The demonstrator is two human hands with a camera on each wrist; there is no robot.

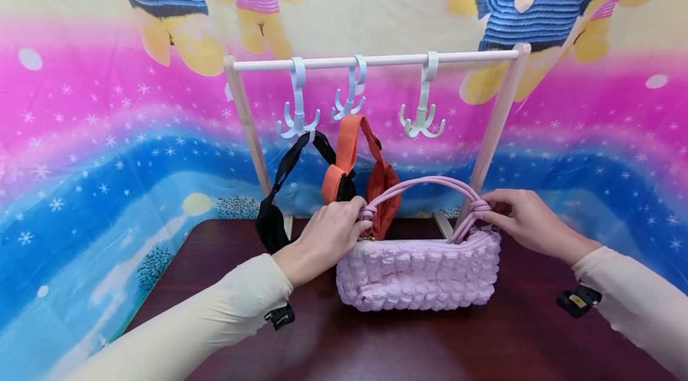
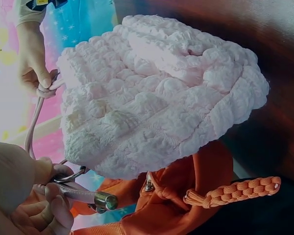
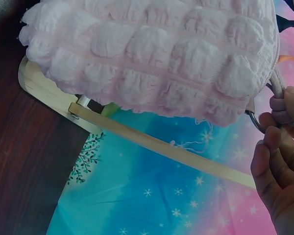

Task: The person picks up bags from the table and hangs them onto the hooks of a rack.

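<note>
A puffy pale pink handbag (image 1: 419, 273) is held between both hands, in front of a wooden rack. My left hand (image 1: 328, 234) pinches the left end of its cord handle (image 1: 430, 181), by the knot. At the right end my right hand (image 1: 524, 220) grips the other knot between thumb and fingers. In the left wrist view the bag (image 2: 161, 93) shows its side, with a metal ring beside the left fingers. The right wrist view shows the right fingers (image 3: 281, 152) at the knot and ring. Whether the bag's base touches the table cannot be told.
White multi-prong hooks (image 1: 423, 112) hang from the rack's bar (image 1: 387, 60). A black strapped bag (image 1: 274, 226) hangs from the left hook. Behind the pink bag hangs an orange bag (image 1: 384, 214). The rack stands on a dark table (image 1: 301, 333) before a printed cloth (image 1: 97, 100).
</note>
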